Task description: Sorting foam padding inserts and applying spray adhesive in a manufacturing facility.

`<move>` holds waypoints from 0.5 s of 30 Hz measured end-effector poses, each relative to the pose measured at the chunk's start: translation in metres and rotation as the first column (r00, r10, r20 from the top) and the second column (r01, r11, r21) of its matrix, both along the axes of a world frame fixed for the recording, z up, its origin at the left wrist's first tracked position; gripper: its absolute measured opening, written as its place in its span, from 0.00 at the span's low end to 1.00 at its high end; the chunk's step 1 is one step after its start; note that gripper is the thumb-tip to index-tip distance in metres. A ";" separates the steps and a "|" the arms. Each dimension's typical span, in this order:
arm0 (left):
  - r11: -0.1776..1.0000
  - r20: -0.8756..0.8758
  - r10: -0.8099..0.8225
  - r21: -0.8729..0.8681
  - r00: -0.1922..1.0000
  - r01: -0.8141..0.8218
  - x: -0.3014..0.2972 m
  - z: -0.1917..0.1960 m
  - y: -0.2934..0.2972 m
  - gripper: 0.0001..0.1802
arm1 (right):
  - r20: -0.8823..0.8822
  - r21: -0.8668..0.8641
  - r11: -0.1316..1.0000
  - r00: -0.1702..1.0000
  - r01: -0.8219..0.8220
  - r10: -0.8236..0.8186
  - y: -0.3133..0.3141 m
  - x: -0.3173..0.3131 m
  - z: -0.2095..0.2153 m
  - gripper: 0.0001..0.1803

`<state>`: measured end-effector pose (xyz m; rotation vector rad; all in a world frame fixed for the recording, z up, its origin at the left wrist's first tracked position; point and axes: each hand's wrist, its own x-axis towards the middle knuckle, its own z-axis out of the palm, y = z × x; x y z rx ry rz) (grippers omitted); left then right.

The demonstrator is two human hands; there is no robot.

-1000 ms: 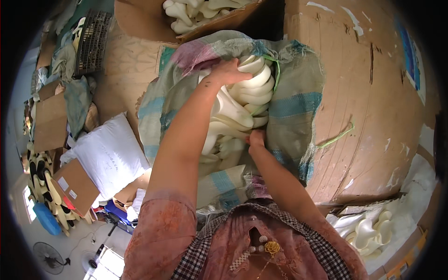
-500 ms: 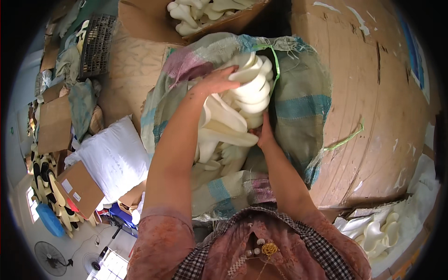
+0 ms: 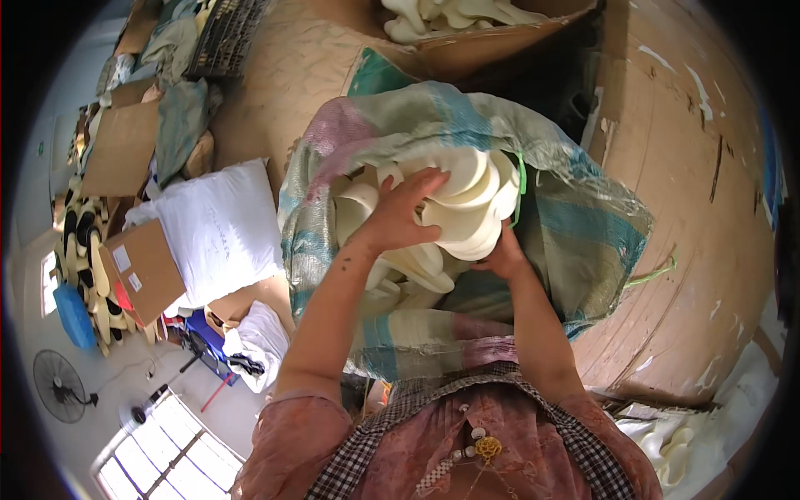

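Observation:
A woven plastic sack (image 3: 467, 117), greenish grey with blue and pink stripes, stands open in front of me. Cream-coloured moulded foam insoles (image 3: 362, 200) fill its mouth, some loose and some nested in a stack (image 3: 471, 221). My left hand (image 3: 400, 212) lies over the insoles at the stack's left side, thumb and fingers spread apart. At the stack's lower right, my right hand (image 3: 504, 254) holds its edge, with the fingers partly hidden beneath it. A green tie (image 3: 522, 175) hangs at the sack's right rim.
Beyond the sack is a cardboard box (image 3: 500, 50) of similar cream pieces. Large cardboard (image 3: 683, 208) stands at the right. To the left are a stuffed white sack (image 3: 217, 229), a brown carton (image 3: 142, 271) and a black crate (image 3: 225, 37). More pale pieces (image 3: 667, 450) lie at lower right.
The view has shifted, so the sack sits lower and further right. My left hand has spread its fingers wider over the insoles. The stack has tipped lower into the sack, my right hand still against it.

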<state>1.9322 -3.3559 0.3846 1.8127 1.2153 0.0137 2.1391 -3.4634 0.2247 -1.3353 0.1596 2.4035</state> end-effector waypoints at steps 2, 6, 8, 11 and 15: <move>0.993 -0.056 -0.025 0.117 0.998 0.032 0.007 -0.011 -0.010 0.44 | 0.040 -0.016 0.998 0.997 0.066 -0.065 -0.007 -0.003 -0.021 0.50; 1.000 -0.037 0.022 0.004 0.999 -0.022 0.007 0.000 -0.026 0.43 | -0.260 0.159 0.861 0.862 0.482 -0.435 0.000 -0.016 -0.004 0.41; 0.998 -0.102 -0.001 0.061 0.995 0.007 0.013 0.008 -0.041 0.44 | -0.226 0.157 0.828 0.836 0.538 -0.500 0.000 -0.003 -0.016 0.34; 0.968 -0.049 0.192 0.176 0.980 -0.180 0.008 0.012 -0.076 0.44 | -0.182 -0.013 0.861 0.845 0.509 -0.503 0.010 -0.011 0.001 0.29; 0.920 0.081 0.371 0.109 0.925 -0.378 0.013 0.005 -0.106 0.43 | -0.323 -0.176 0.886 0.825 0.429 -0.464 -0.003 0.003 -0.026 0.28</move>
